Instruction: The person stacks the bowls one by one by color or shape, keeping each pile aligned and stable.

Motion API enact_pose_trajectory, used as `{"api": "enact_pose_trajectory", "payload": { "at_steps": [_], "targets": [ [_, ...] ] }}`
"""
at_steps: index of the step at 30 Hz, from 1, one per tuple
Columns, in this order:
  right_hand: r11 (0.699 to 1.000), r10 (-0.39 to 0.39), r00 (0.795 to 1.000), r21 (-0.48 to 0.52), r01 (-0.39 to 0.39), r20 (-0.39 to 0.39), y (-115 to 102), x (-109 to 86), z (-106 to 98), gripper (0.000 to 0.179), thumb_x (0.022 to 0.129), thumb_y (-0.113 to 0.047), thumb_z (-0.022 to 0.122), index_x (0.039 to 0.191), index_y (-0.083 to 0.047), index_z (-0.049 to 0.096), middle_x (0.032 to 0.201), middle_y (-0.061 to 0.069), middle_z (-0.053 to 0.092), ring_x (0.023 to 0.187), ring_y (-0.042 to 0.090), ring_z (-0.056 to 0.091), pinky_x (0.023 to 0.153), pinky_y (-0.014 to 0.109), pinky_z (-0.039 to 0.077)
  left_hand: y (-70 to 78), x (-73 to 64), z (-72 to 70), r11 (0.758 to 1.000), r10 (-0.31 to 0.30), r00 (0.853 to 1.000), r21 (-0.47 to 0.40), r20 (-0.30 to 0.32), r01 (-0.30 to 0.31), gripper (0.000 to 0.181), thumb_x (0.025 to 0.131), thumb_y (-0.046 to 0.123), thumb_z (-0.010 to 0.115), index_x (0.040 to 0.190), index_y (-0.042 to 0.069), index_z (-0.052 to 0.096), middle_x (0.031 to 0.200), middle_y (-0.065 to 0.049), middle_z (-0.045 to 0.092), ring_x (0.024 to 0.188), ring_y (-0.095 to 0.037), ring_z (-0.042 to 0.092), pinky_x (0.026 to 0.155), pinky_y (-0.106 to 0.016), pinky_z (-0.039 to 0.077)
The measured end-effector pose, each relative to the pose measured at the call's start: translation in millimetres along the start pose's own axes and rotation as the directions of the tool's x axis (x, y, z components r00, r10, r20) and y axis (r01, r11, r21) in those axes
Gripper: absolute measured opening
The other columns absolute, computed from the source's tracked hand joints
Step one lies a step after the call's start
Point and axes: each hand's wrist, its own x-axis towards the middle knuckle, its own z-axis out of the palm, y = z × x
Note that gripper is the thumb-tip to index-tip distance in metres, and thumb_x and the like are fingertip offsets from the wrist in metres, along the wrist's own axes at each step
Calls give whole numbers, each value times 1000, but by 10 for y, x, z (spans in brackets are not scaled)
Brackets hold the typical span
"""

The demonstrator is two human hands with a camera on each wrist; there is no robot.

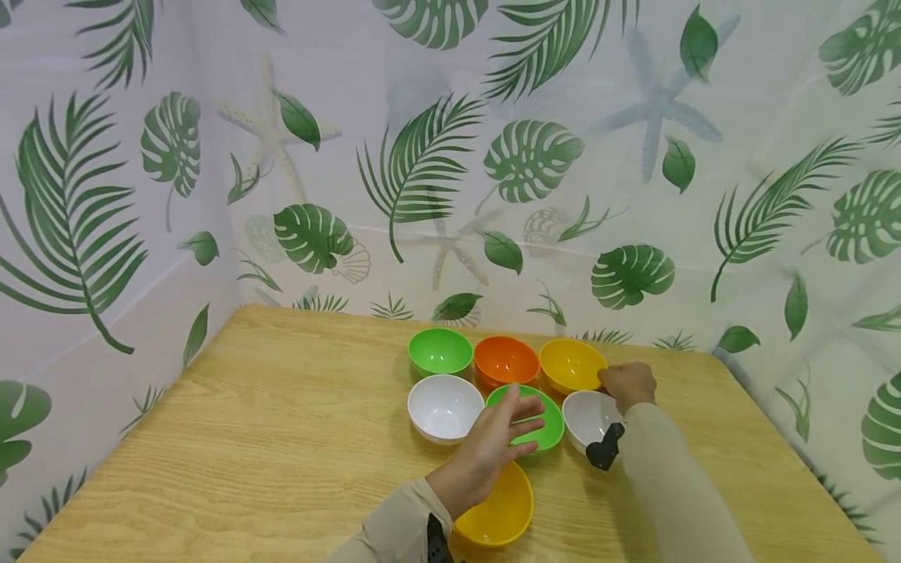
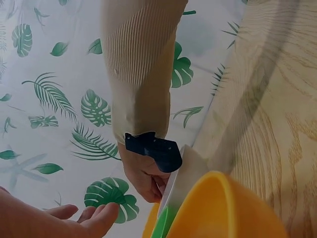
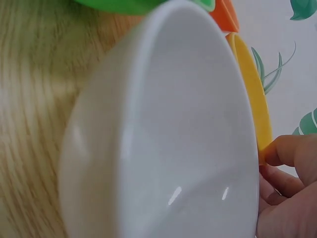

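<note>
My right hand (image 1: 629, 383) pinches the right rim of a yellow bowl (image 1: 572, 366) at the right end of the back row. In the right wrist view, its thumb and fingers meet at the edge of that yellow bowl (image 3: 253, 94), behind a large white bowl (image 3: 193, 114). This white bowl (image 1: 586, 413) stands just in front, partly covered by my right wrist. My left hand (image 1: 486, 446) hovers with spread fingers over a green bowl (image 1: 549, 421) and holds nothing. Below the left wrist is another yellow bowl (image 1: 503, 516), partly hidden by the forearm.
A green bowl (image 1: 440, 352) and an orange bowl (image 1: 507, 361) complete the back row. Another white bowl (image 1: 443, 407) sits left of the middle green one. The wooden table (image 1: 267, 438) meets a leaf-patterned cloth (image 1: 436, 266) at its back edge.
</note>
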Motion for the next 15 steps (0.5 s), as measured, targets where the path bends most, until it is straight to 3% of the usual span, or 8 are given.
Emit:
{"api": "enact_pose_trajectory", "payload": {
  "at_steps": [9,15],
  "targets": [
    [998,-53,998,29,54,-43,62,28,-23,43,94,-19,54,126,10,56,115,25,63,95,29,62,90,40,53,-3,21,3,1000,-30,999,-3,-18,30,64,104,47,26,138,-4,45,139,-16,48,131,-35,43,105,-47,41],
    [994,-21,998,103,26,-56,28,0,-112,46,95,-21,53,129,9,53,125,27,58,107,32,60,98,42,48,14,37,-34,999,-31,998,8,-47,31,62,104,44,27,139,-4,44,140,-19,46,131,-34,44,106,-46,41]
  ]
}}
